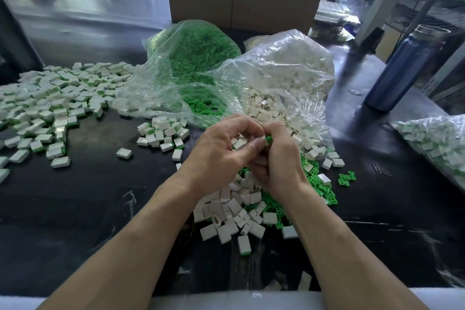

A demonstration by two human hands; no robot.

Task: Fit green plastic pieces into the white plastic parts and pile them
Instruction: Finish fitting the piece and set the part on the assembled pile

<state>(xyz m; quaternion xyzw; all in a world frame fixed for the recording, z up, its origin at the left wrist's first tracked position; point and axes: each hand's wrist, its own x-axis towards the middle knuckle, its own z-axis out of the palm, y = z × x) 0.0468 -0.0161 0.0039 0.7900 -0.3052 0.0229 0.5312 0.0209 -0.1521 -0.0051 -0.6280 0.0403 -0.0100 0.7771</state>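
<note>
My two hands meet just above the dark tabletop (88,196), right over the loose heap I feed from. My left hand (221,151) is curled narrow, thumb and fingertips pinching a small white rectangular plastic part (240,144). My right hand (276,158) is closed tight around a bright green plastic piece (268,139), of which only the tip shows between my fingers. The two sit touching or nearly so; my fingers hide the joint, so I cannot tell whether the green piece is already seated.

What matters for the push is the line between my hands: the green piece lies to the right of the white part and points left toward it, so I judge the white part's open slot has to face right, its long axis in line with the piece, and my right hand does the driving.

The supply lies directly beneath: the heap of empty white shells (234,211) under my left wrist, the scattered green inserts (314,184) under and right of my right hand. Behind are the clear bag of green pieces (193,58) and the clear bag of white parts (289,70). The pile of finished white-and-green units (50,98) spreads far to my left, so my left hand is the nearer one for dropping this one there.
</note>
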